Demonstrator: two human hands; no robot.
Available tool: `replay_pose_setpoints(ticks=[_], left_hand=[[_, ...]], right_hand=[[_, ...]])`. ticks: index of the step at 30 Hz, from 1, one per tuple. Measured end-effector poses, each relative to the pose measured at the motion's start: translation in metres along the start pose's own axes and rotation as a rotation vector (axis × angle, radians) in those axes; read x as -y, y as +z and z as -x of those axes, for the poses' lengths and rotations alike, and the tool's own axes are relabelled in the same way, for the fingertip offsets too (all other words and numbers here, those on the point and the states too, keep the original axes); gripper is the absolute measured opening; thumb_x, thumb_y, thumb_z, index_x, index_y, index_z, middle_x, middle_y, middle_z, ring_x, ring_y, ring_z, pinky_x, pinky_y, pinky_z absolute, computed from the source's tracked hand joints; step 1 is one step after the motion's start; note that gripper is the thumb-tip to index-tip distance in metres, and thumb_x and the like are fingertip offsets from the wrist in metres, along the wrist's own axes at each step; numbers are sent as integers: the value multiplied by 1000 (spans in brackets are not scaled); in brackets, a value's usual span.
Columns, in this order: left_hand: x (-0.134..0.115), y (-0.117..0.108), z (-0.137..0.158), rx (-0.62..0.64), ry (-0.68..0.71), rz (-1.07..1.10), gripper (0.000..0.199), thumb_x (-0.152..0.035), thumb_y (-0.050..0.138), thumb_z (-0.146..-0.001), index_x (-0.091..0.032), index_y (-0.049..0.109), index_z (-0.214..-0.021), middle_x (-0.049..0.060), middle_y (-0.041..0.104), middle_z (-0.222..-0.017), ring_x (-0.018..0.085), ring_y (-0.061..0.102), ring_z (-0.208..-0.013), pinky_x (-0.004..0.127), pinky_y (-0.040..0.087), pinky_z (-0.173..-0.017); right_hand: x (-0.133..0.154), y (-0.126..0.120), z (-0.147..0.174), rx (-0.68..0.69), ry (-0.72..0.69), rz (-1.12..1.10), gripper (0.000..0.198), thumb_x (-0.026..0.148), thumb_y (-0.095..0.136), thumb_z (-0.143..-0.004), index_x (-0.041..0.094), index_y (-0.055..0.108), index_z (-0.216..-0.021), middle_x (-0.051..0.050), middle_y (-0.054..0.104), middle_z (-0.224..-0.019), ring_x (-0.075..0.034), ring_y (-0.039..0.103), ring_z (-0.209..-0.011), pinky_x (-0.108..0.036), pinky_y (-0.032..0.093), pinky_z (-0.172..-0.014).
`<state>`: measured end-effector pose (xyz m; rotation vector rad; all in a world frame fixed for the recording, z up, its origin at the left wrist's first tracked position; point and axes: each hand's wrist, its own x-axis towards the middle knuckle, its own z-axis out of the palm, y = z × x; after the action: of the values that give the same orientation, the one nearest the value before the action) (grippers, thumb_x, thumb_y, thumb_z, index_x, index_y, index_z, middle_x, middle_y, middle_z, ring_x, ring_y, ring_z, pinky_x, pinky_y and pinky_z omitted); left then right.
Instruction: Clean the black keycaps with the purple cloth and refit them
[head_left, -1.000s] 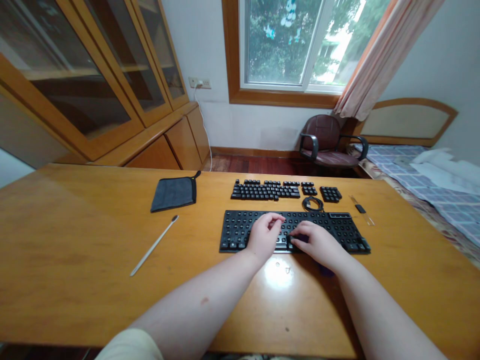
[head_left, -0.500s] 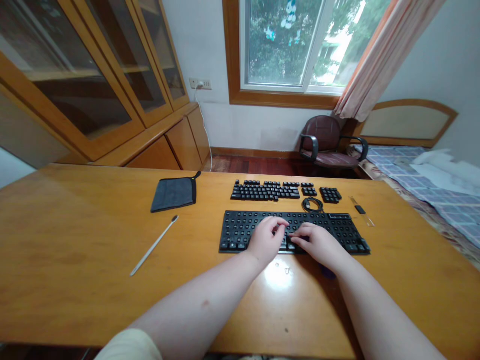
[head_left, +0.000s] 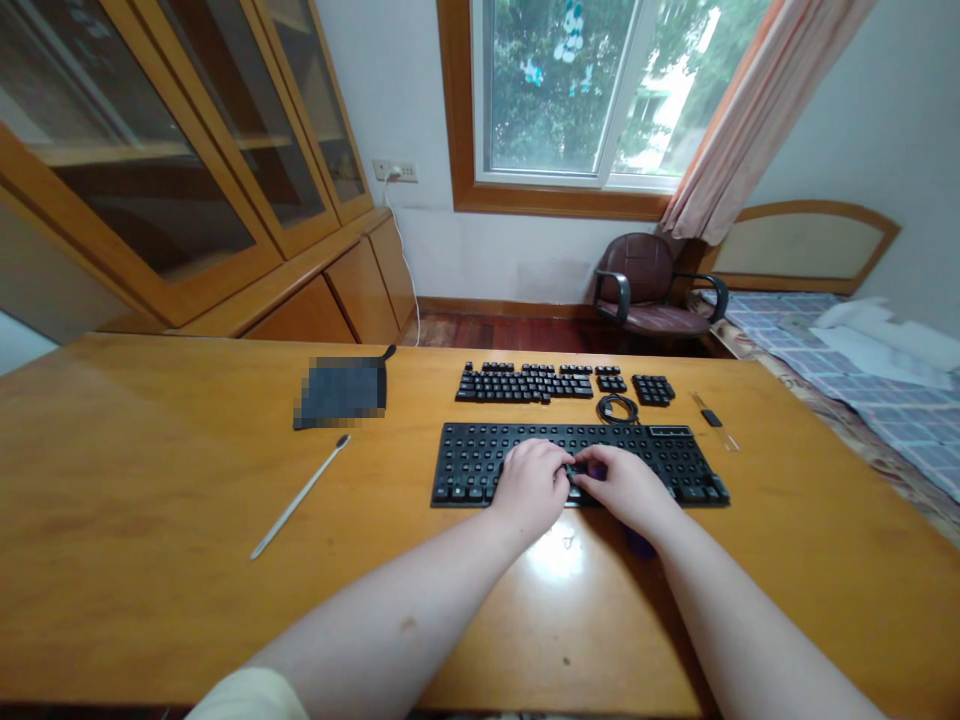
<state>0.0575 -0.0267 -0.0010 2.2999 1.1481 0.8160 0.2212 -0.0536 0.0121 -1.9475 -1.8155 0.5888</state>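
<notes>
Worktop [head_left: 150,520], near to far: left hand [head_left: 529,484] and right hand [head_left: 628,487], fingers curled and meeting at mid-row on stripped keyboard base [head_left: 480,465], long axis 9-to-3; a small purple item [head_left: 596,468] pinched by the right. Keycaps [head_left: 525,383] laid out at 12.

dark pouch [head_left: 341,392] and thin stick [head_left: 300,496] on surface [head_left: 150,480] at left; coiled cable [head_left: 617,408] beyond; chair [head_left: 652,290] under window [head_left: 570,90].
</notes>
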Motion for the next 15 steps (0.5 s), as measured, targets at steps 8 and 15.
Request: replay_pose_setpoints(ticks=[8,15], left_hand=[[3,-10,-3,-102,-9,58,23,-12,44,-80,-22,62,-91,1,63,-97,16,54,-97,32,42,-89],[4,-6,1,-65,-48,-207,24,-19,50,-79,-23,60,-101,5,58,-114,22,48,-110,43,32,-100]], right_hand=[[-4,-11,-3,-265,25,-173,24,39,53,-76,21,68,-82,-3,69,-83,-19,62,-78,-29,46,-72],[-10,-17,-3,-450,39,-228,28,41,53,-77,19,68,-84,-5,69,-85,-21,62,-82,-32,45,-77]])
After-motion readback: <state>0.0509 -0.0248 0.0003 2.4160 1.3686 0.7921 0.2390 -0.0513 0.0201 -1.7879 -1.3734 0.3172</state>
